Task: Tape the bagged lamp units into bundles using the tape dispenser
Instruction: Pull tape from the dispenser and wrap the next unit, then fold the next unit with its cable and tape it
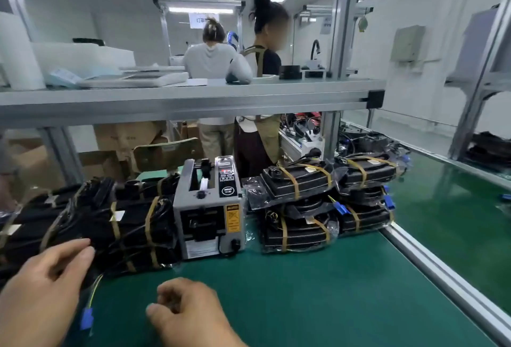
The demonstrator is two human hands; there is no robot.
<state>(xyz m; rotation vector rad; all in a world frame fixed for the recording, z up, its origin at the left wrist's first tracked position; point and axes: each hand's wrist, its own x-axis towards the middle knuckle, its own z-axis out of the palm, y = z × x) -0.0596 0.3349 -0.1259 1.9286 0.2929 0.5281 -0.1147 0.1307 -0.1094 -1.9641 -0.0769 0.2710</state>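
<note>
Head view: black bagged lamp units (132, 225) strapped with tan tape (149, 219).

Green bench mat (318, 291) — taped bundles (298, 225) flanking tape dispenser (210, 208).

My left fingers (72, 253) are stretched out straight over the near end of a taped bundle (130, 232) of black bagged lamp units, which sits just left of the grey tape dispenser (209, 209). My right fingers (177, 290) are loosely curled over the green counter (318, 291), holding nothing. A blue connector (86, 318) on a yellow-green wire pokes out by my left wrist. Right of the dispenser there's a stack of bundles (301, 208), all strapped with tan tape. Two people (213, 62) stand beyond the shelf (193, 97).
</note>
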